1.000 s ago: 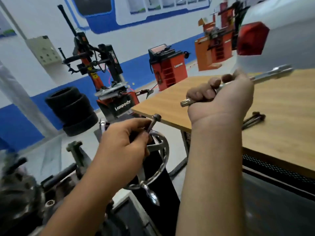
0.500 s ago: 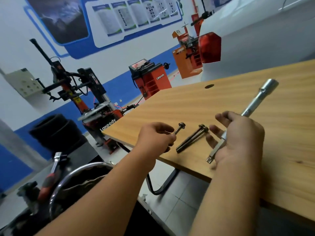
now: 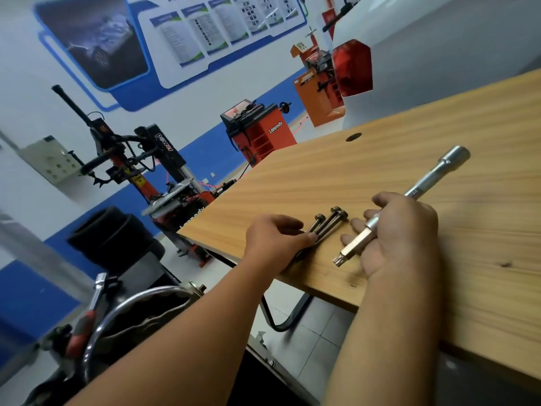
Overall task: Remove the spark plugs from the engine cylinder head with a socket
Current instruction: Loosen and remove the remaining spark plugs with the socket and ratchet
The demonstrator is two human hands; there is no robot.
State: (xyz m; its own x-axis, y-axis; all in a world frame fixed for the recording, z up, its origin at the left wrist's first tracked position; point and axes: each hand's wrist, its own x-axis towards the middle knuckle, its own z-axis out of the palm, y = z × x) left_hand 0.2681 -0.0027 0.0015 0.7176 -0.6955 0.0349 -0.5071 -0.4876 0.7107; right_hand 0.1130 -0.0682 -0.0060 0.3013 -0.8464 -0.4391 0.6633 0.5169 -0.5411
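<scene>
Near the frame's centre, my left hand (image 3: 275,238) pinches a long bolt (image 3: 314,230) down beside two others (image 3: 333,222) on the worktop (image 3: 409,159); it should lie parallel, back from the near edge. My right hand (image 3: 401,232) grips the socket extension (image 3: 433,174). Open wood lies beyond. No spark plug visible, I think.

Stacked tyres (image 3: 117,238) beside tyre changer (image 3: 152,177)
</scene>
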